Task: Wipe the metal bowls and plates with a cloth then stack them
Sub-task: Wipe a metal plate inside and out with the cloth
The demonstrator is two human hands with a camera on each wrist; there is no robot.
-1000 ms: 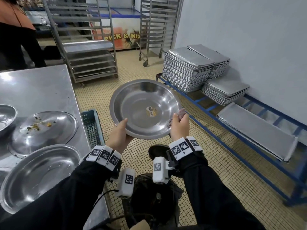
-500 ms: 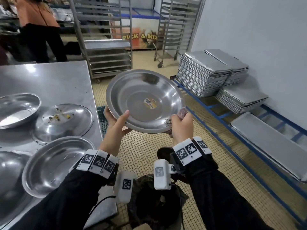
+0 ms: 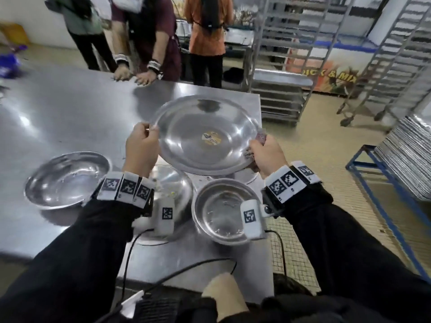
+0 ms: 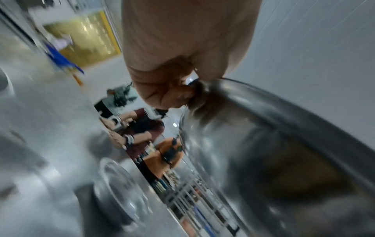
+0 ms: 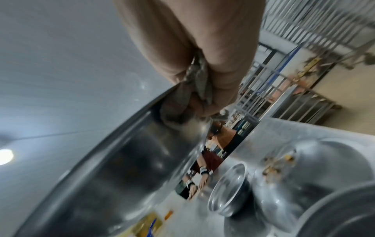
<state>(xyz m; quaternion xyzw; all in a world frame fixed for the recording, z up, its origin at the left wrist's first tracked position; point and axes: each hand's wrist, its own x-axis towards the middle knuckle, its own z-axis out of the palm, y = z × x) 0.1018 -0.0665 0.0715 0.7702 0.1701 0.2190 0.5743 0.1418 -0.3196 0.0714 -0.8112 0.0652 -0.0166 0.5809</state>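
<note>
I hold a wide metal bowl (image 3: 205,134) with a yellow sticker in its middle, tilted a little above the steel table (image 3: 70,108). My left hand (image 3: 145,138) pinches its left rim. My right hand (image 3: 262,149) grips the right rim together with a bunched cloth (image 3: 259,138). The left wrist view shows my left hand (image 4: 178,89) curled onto the bowl's edge (image 4: 263,144). In the right wrist view the cloth (image 5: 192,89) is squeezed against the bowl's rim (image 5: 121,144). On the table lie a bowl (image 3: 67,178), an upturned dish with food bits (image 3: 175,190) and a small bowl (image 3: 221,210).
Three people stand at the table's far edge, one with hands (image 3: 135,75) resting on it. Wheeled tray racks (image 3: 291,54) stand behind on the tiled floor. A stack of baking trays (image 3: 410,159) sits on a blue frame (image 3: 373,173) at the right.
I have turned left and carried the bowl from above the floor to above the table. My left hand shifted from cupping the rim from below to pinching it from the side.
</note>
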